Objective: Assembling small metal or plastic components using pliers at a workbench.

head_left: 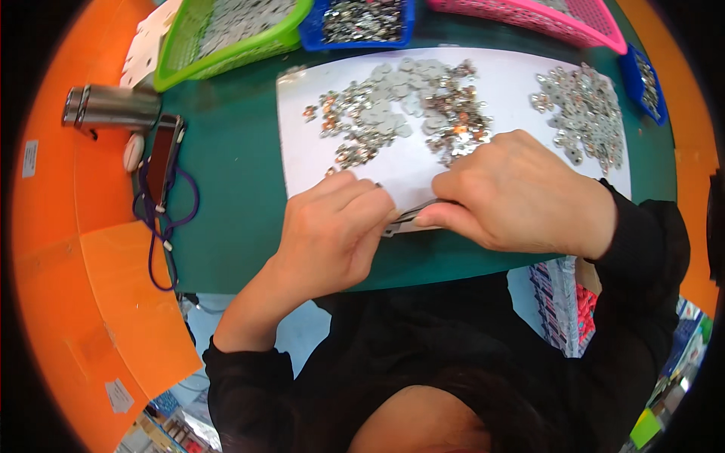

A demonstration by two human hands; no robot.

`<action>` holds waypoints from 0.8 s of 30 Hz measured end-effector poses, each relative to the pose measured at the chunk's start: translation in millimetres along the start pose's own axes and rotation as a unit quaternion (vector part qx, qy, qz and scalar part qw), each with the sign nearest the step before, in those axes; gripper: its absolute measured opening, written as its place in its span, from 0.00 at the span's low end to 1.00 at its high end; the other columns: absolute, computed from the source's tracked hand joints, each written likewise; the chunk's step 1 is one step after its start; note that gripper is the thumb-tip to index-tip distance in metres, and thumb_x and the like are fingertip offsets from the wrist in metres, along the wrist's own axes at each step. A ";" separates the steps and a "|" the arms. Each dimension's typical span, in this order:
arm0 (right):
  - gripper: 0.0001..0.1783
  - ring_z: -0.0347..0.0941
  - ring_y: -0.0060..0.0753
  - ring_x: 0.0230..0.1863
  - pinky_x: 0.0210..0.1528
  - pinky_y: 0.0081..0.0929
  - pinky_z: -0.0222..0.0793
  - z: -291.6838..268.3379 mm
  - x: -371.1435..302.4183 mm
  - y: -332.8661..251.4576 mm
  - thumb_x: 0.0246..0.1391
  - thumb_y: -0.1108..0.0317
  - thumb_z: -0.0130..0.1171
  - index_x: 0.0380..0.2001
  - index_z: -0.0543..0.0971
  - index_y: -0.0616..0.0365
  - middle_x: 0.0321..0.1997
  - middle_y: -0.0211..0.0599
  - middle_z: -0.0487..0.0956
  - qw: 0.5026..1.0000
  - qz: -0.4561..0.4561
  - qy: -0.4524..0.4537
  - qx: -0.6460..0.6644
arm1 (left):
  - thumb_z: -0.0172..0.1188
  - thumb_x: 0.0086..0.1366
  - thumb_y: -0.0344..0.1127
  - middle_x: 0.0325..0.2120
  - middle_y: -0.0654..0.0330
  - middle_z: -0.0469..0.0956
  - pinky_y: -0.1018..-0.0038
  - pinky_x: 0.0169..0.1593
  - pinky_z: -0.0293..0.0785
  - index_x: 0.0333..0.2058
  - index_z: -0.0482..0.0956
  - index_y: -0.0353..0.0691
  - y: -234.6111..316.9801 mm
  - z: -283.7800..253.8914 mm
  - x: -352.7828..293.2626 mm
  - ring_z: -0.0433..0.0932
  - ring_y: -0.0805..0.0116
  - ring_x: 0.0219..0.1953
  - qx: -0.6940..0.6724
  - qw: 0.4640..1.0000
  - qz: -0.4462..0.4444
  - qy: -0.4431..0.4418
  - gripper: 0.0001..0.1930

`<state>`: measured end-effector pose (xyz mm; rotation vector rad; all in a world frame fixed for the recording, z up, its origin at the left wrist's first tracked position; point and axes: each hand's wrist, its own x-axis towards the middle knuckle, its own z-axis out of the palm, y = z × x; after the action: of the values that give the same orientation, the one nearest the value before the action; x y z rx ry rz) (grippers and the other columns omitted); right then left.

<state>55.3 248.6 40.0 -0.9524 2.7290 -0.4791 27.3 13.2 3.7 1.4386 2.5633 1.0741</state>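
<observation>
My right hand [513, 195] is closed around slim grey metal tweezers [420, 209], which point left toward my other hand. My left hand [332, 226] pinches a small silvery piece [389, 231] at the tweezers' tips, mostly hidden by the fingers. Both hands are over the near edge of a white sheet [302, 162]. Just beyond them lie heaps of small shiny metal pieces [457, 113], with flat pale grey discs [384, 113] between. To the right on the sheet is a separate pile of small silvery round pieces [585, 113].
Along the far side of the green table [234, 226] stand a green basket [226, 64], a blue tray [357, 44] and a pink basket [544, 29]. Another blue tray [657, 98] is at right. A steel flask [121, 107] and a phone [160, 162] with a purple cord lie left, beside orange panels [136, 294].
</observation>
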 end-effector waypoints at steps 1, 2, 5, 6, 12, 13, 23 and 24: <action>0.29 0.77 0.53 0.24 0.30 0.43 0.73 -0.4 -1.1 0.0 0.62 0.48 0.54 0.16 0.79 0.62 0.17 0.48 0.77 1.000 0.005 0.001 0.021 | 0.63 0.52 0.23 0.20 0.60 0.72 0.67 0.27 0.69 0.26 0.74 0.40 1.2 0.9 0.1 0.72 0.59 0.24 -0.007 1.000 0.000 -0.002 0.06; 0.29 0.77 0.53 0.24 0.30 0.43 0.73 -2.0 -1.5 -0.3 0.62 0.48 0.54 0.16 0.79 0.62 0.17 0.48 0.77 1.000 0.017 0.002 0.017 | 0.63 0.52 0.23 0.20 0.60 0.72 0.67 0.27 0.69 0.26 0.74 0.40 2.9 1.2 1.1 0.72 0.59 0.24 -0.014 1.000 0.011 -0.003 0.06; 0.26 0.73 0.54 0.20 0.25 0.43 0.68 2.0 -5.1 3.7 0.61 0.49 0.56 0.16 0.76 0.58 0.13 0.44 0.72 0.999 0.001 0.026 0.020 | 0.62 0.54 0.23 0.21 0.60 0.73 0.68 0.27 0.69 0.27 0.75 0.39 6.4 0.9 3.8 0.72 0.60 0.24 0.001 1.000 0.001 -0.019 0.05; 0.26 0.73 0.54 0.20 0.25 0.43 0.68 1.7 -7.2 3.9 0.61 0.49 0.56 0.16 0.76 0.58 0.13 0.44 0.72 0.999 0.011 0.028 0.015 | 0.62 0.54 0.23 0.21 0.60 0.73 0.68 0.27 0.69 0.27 0.75 0.39 7.0 1.1 4.8 0.72 0.60 0.24 -0.005 1.000 0.011 -0.019 0.05; 0.27 0.74 0.52 0.21 0.26 0.43 0.70 2.0 -11.0 8.5 0.61 0.47 0.55 0.17 0.76 0.57 0.13 0.43 0.73 1.000 0.004 0.016 0.002 | 0.62 0.56 0.24 0.21 0.60 0.74 0.68 0.26 0.68 0.27 0.76 0.40 8.6 2.8 11.6 0.72 0.61 0.24 -0.003 0.999 0.005 -0.043 0.04; 0.27 0.74 0.52 0.21 0.26 0.43 0.70 2.4 -11.8 9.2 0.61 0.47 0.55 0.17 0.76 0.57 0.13 0.43 0.73 1.000 0.005 0.017 0.002 | 0.62 0.56 0.25 0.21 0.60 0.74 0.68 0.27 0.69 0.27 0.76 0.40 9.2 2.6 13.0 0.73 0.61 0.24 -0.001 0.999 0.004 -0.049 0.04; 0.24 0.76 0.51 0.26 0.27 0.43 0.70 11.1 -15.2 12.6 0.60 0.46 0.56 0.23 0.75 0.57 0.20 0.42 0.77 0.998 0.029 0.029 0.037 | 0.62 0.57 0.24 0.21 0.59 0.75 0.69 0.27 0.70 0.28 0.76 0.38 5.6 -2.2 20.7 0.74 0.58 0.25 0.023 1.000 0.008 -0.016 0.03; 0.23 0.76 0.51 0.28 0.28 0.43 0.69 10.1 -14.4 14.3 0.59 0.46 0.57 0.24 0.75 0.57 0.22 0.41 0.78 0.997 0.029 0.057 0.038 | 0.62 0.57 0.24 0.21 0.59 0.75 0.69 0.27 0.70 0.28 0.76 0.38 4.9 -2.4 22.0 0.74 0.58 0.25 0.023 1.000 0.007 -0.016 0.03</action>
<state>61.3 265.9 26.7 -0.8508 2.8081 -0.6395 17.6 30.2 15.0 1.4727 2.5763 0.9910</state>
